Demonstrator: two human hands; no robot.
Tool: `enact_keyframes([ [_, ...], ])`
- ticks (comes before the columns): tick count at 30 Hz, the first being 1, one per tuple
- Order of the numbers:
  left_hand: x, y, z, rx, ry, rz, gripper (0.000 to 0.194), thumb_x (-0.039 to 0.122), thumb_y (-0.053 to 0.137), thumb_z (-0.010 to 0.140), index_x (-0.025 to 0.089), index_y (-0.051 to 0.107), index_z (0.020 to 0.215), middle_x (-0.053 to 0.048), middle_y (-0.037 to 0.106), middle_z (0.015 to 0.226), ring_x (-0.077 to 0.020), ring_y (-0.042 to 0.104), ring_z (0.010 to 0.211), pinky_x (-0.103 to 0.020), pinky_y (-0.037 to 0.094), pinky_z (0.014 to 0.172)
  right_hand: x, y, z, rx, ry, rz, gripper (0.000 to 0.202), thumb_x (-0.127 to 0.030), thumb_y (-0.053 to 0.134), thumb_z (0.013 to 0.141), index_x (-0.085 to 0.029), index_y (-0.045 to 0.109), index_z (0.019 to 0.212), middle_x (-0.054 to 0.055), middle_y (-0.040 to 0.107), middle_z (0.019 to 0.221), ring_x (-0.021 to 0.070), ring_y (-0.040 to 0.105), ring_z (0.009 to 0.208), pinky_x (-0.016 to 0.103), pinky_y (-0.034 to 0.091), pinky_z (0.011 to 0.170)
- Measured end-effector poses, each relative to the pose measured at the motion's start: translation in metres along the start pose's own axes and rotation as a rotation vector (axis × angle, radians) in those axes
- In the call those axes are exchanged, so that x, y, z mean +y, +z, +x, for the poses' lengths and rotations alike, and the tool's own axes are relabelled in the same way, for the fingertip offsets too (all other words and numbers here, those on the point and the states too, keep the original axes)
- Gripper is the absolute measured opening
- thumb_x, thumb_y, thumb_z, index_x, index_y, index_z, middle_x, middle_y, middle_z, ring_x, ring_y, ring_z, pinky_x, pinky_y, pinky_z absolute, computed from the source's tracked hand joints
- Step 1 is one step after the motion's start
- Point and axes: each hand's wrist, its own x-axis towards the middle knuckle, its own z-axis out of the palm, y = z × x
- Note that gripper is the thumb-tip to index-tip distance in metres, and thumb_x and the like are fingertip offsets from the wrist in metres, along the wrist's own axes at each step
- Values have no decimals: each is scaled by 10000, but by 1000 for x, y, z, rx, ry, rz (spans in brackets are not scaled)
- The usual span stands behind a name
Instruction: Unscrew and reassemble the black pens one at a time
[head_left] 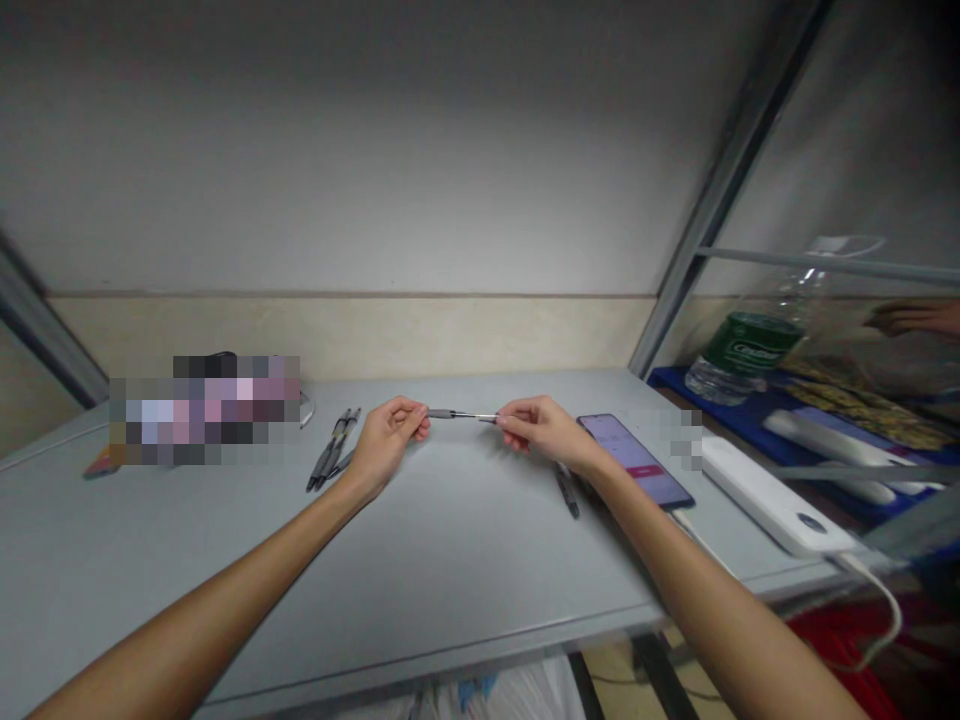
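Note:
My left hand pinches the grey grip part of a pen, held level above the desk. From that part a thin pen refill runs to the right, and its other end is pinched between the fingertips of my right hand. Several grey and black pens lie side by side just left of my left hand. Another dark pen piece rests on the desk below my right wrist, partly hidden by it. A lit phone lies beside my right forearm.
The grey desk meets a wall behind. A blurred-out pile stands at the back left. To the right are a white power bank with a cable, metal bars and a water bottle. Another person's hand shows at far right.

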Motion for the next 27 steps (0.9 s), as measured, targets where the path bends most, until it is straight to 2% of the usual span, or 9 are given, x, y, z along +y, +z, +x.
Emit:
enact_keyframes([
  [5,-2,1,-1,-31,-2,7,256,383,686,709,142,615,761,-7,627,639,-90,558,578,-214,441,588,0,-1,1,97,-10,8,420,-375,694,706,-129,629,1041,25,617,705,93,534,526,207,440,467],
  [10,-1,1,-3,-37,11,14,243,371,681,722,144,614,775,-12,640,656,-91,570,597,-214,447,611,2,-2,2,70,117,48,418,-480,524,820,-84,633,745,63,611,638,84,514,499,188,397,414],
  [13,1,0,-3,-34,7,16,245,373,682,721,143,614,770,-12,642,658,-90,571,595,-215,452,614,-1,-3,1,103,29,80,306,-379,703,690,-117,623,825,29,614,695,81,520,523,190,423,445],
  [15,1,0,-3,-29,4,18,251,377,685,717,141,614,764,-14,643,657,-92,573,596,-217,453,613,-1,-4,0,136,2,108,382,-343,747,641,-147,609,939,33,632,781,95,553,572,193,441,461],
  [17,0,0,-3,-27,1,18,255,379,688,714,140,612,765,-18,645,658,-95,575,597,-217,453,611,0,-4,1,124,49,123,380,-416,685,709,-146,608,966,56,649,798,105,570,583,184,420,432],
  [20,-1,0,-2,-35,-1,16,259,377,687,715,137,608,775,-24,650,669,-97,580,603,-218,455,615,3,-4,1,54,176,120,474,-541,488,826,-92,636,794,66,624,612,90,520,466,180,350,368],
  [22,-2,0,-2,-37,-3,15,259,373,686,718,136,605,783,-23,650,670,-97,581,605,-216,455,618,5,-4,1,34,169,121,456,-523,516,817,-92,632,718,39,584,543,77,489,435,175,338,363],
  [24,-2,-1,-2,-35,-7,10,257,369,687,717,136,602,787,-19,648,665,-96,582,607,-214,456,618,5,-4,1,61,93,132,324,-434,651,743,-116,639,802,21,598,610,80,518,488,165,361,380],
  [27,-2,-1,-2,-35,-10,10,250,362,686,720,136,599,783,-15,646,664,-94,581,608,-213,456,619,2,-4,-1,103,74,155,400,-380,712,694,-165,608,1014,46,645,814,102,575,583,171,406,403],
])
